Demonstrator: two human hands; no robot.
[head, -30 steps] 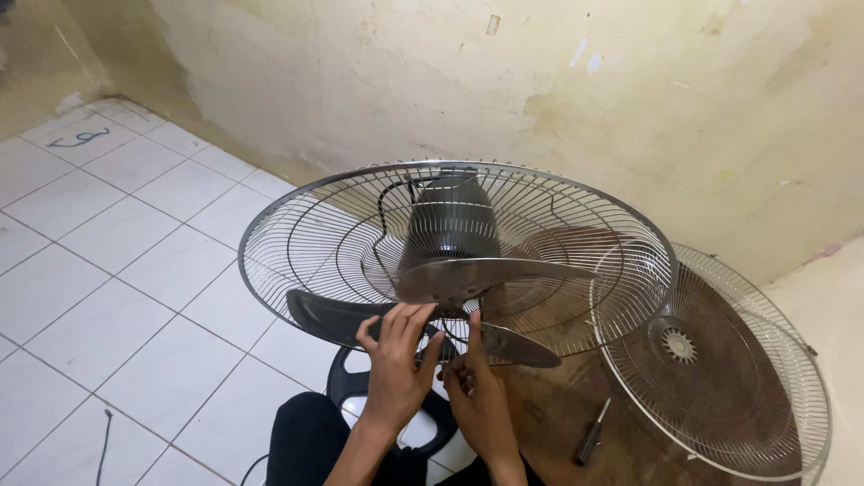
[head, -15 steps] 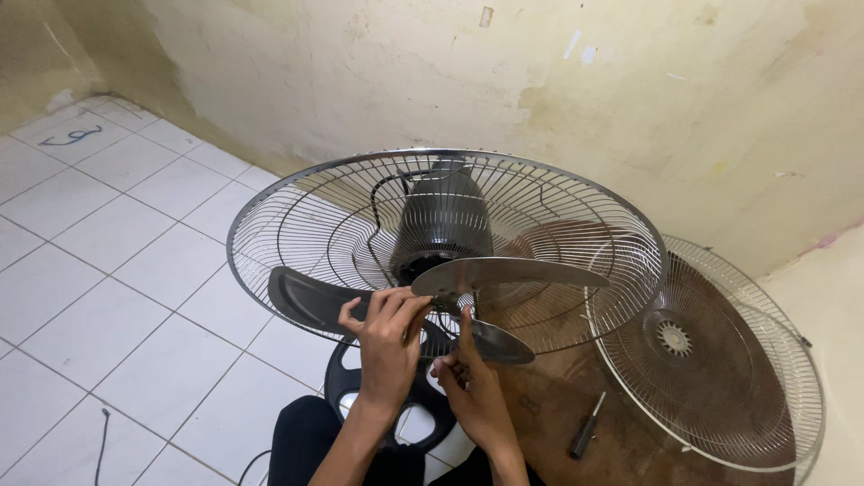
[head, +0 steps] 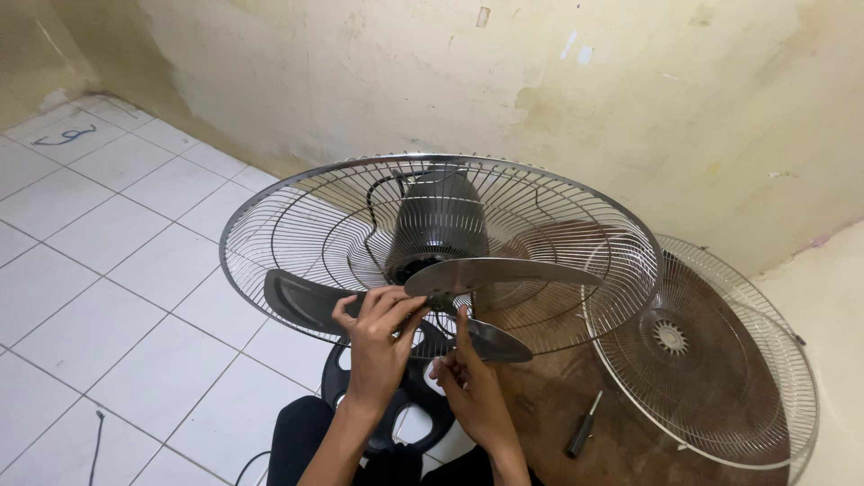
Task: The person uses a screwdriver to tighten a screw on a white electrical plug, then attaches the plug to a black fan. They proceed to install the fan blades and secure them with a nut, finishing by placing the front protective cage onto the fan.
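Observation:
A fan stands tilted before me with its black motor housing (head: 438,220) inside the rear wire grille (head: 270,234). Three metal blades (head: 504,273) sit on the shaft in front of the motor. My left hand (head: 378,337) is curled around the blade hub at the centre, fingers gripping it. My right hand (head: 468,382) is just below and to the right, fingertips pinching at the hub's underside beside a blade. What sits between those fingertips is too small to make out.
The detached front wire grille (head: 711,360) leans on the floor at right, against the wall. A dark-handled screwdriver (head: 582,425) lies on the brown floor patch. The black round fan base (head: 405,405) sits under my arms. White floor tiles (head: 108,270) spread to the left.
The view has shifted slightly lower and closer to the fan. Both hands stay at the hub; the left fingers have wrapped further over it and the blades turned a little.

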